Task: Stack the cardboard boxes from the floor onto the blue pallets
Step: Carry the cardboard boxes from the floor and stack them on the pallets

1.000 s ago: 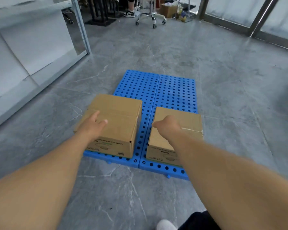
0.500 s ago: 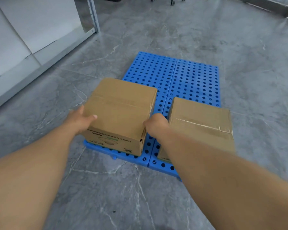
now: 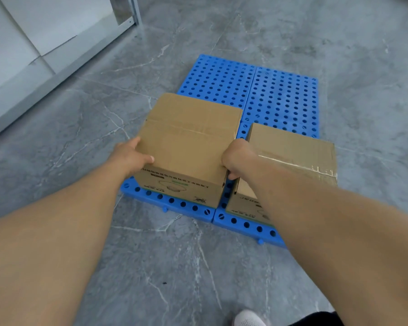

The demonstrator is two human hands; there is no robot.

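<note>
Left box [image 3: 189, 147] sits on the near left part of the blue pallets [image 3: 280, 100]. Left hand [image 3: 130, 156] grips its left side, thumb on the top edge; right hand [image 3: 236, 158] curls round its right edge, in the gap beside the right box [image 3: 292, 151]. Opposed side grip probably serves to lift or square it. Grey floor [image 3: 151, 267] nearer than the pallets.

Left hand [image 3: 130, 156], right hand [image 3: 236, 158] clamped inward
</note>
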